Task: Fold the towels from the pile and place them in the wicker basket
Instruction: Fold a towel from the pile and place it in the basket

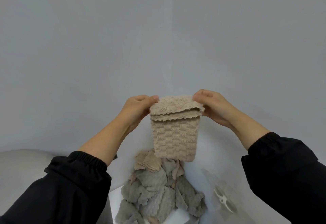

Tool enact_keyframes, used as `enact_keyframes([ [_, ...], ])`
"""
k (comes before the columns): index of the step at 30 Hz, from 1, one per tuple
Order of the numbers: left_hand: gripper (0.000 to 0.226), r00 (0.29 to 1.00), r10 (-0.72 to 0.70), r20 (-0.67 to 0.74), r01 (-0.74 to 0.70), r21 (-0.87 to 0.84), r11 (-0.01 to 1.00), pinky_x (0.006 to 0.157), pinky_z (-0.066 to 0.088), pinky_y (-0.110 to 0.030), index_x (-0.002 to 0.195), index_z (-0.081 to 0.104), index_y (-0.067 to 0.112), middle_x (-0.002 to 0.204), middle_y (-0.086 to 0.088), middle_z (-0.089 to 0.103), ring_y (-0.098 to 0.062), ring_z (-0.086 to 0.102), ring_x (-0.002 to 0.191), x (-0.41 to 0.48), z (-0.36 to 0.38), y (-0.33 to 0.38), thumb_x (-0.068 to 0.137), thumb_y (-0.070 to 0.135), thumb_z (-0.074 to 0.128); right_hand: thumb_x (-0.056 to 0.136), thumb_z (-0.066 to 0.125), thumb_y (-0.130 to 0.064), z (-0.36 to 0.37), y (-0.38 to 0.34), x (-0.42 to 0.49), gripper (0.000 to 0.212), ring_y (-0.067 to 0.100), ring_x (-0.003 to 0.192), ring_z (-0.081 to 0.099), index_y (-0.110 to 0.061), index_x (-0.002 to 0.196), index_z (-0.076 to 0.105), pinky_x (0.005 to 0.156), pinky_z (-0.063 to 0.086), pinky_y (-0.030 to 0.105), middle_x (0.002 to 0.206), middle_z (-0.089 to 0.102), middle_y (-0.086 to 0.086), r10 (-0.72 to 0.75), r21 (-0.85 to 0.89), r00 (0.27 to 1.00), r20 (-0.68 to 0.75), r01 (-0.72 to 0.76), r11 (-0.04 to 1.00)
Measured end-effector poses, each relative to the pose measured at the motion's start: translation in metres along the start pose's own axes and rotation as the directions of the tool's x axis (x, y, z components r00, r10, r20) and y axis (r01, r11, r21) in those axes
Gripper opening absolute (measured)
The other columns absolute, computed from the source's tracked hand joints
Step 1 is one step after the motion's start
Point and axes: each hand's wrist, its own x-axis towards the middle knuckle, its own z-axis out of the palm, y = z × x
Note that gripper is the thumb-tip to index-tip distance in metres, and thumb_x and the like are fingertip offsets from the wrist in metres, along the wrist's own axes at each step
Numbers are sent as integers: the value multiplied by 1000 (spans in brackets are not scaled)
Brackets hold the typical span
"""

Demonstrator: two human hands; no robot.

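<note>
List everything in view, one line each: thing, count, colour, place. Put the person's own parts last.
held towel: one, beige, partly folded, hanging in the air above the pile.
towel pile: one heap, mostly grey with some beige pieces, bottom centre.
white surface: one, white, under the pile.
white plastic piece: one, white, right of the pile; I cannot tell what it is.
padded object: one, light grey, lower left edge.
wall: one, grey, fills the background.
left sleeve: one, black, lower left.
right sleeve: one, black, lower right.
left hand: one, pinches the held towel's top left corner.
right hand: one, pinches its top right corner.
</note>
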Motion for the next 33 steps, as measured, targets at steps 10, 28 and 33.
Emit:
enact_keyframes([
  [10,27,999,-47,12,44,200,979,65,44,-19,108,65,10,67,1,53,-8,51,60,-3,5,0,84,-1,66,81,61,15,9,0,2,34,24,72,53,-17,92,63,70,48,30,79,61,9,-161,-201,977,-137,132,971],
  [28,15,953,269,143,-302,335,893,66,48,-23,92,57,22,89,1,64,-12,63,81,-9,16,6,93,7,55,52,91,-33,-12,-4,4,80,27,107,60,5,115,60,98,45,36,116,64,20,-106,181,990,96,87,980],
  [33,19,953,253,167,-291,274,917,70,50,-16,97,60,23,94,6,68,-5,66,84,-8,17,5,92,5,57,77,70,-14,1,5,-3,32,19,102,65,-10,108,62,87,54,27,106,71,1,-26,-19,988,150,29,999],
])
